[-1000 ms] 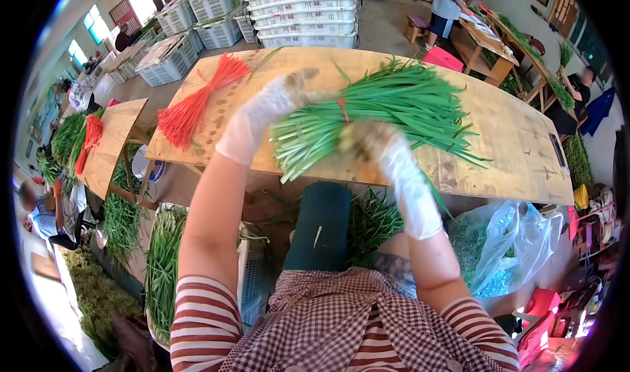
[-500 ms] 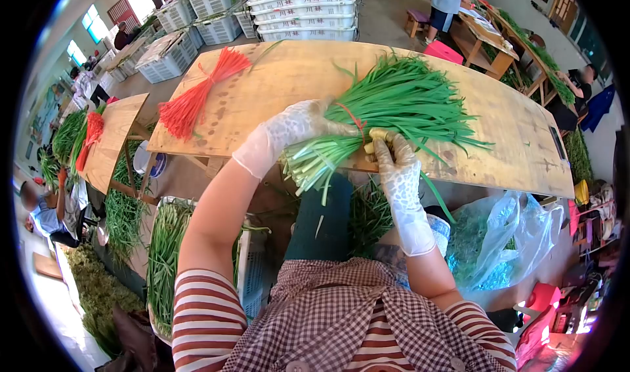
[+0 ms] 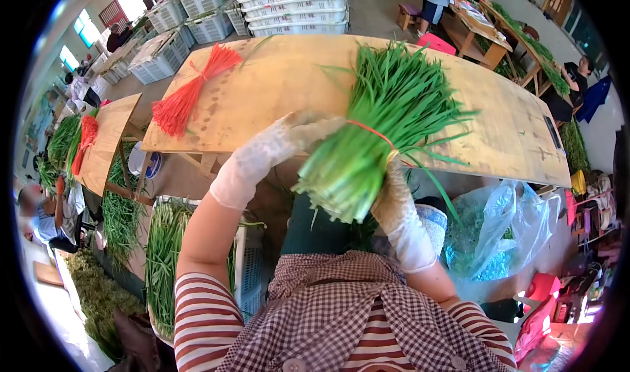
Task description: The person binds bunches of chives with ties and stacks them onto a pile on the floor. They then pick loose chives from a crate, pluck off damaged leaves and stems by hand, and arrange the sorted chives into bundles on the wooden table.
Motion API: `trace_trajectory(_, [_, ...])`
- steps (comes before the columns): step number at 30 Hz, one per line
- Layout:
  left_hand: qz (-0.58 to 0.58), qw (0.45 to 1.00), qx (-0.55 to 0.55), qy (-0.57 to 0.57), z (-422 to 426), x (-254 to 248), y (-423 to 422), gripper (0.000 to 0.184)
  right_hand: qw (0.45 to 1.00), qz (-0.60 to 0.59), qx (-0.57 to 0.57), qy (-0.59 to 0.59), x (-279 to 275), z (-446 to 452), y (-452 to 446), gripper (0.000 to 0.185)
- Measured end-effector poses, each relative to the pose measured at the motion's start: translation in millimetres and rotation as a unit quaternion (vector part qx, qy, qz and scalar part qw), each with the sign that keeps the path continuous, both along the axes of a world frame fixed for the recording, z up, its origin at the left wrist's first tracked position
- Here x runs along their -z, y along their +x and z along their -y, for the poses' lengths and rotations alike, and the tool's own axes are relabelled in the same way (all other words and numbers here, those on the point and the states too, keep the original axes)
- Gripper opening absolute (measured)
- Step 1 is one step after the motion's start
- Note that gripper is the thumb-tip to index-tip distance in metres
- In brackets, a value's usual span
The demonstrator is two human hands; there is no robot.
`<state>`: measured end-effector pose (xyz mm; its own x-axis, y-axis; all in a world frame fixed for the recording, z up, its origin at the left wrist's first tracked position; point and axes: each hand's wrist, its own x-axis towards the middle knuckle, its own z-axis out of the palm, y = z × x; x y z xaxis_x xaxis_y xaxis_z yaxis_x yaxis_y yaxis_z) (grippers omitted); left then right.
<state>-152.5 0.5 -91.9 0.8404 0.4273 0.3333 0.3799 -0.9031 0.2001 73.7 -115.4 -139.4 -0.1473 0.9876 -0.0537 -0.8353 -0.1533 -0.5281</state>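
Right hand point(image 3: 396, 187) grips the green leafy bunch point(image 3: 387, 117) just by its red band point(image 3: 371, 131), straddling the wooden table point(image 3: 289, 77)'s near edge! Left hand point(image 3: 308, 130) blurs against the other side; whether its fingers close, can't tell. Leaves spread over the table, pale stems point(image 3: 341, 188) overhang. Red ties point(image 3: 187, 96) lie on its left; stacked white crates point(image 3: 295, 4) stand beyond.
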Motion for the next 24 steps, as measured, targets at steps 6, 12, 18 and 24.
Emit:
trace_trajectory(6, [0.008, 0.834, -0.235, -0.499, 49, 25, -16, 0.056, 0.983, 0.144, 0.069, -0.089, 12, 3, 8, 0.069])
trace_trajectory(12, [0.294, 0.693, -0.191, -0.629, 83, 31, 37, 0.080, 0.973, 0.202, 0.115, -0.018, 7, -3, -11, 0.078])
trace_trajectory(18, [0.199, 0.851, -0.312, -0.372, -3, -49, -23, 0.053, 0.882, 0.442, 0.104, 0.122, 8, -16, 20, 0.054])
trace_trajectory(24, [-0.049, 0.939, -0.325, -0.100, 59, -99, 61, 0.076, 0.799, 0.524, 0.247, 0.160, -1, -39, 6, 0.043])
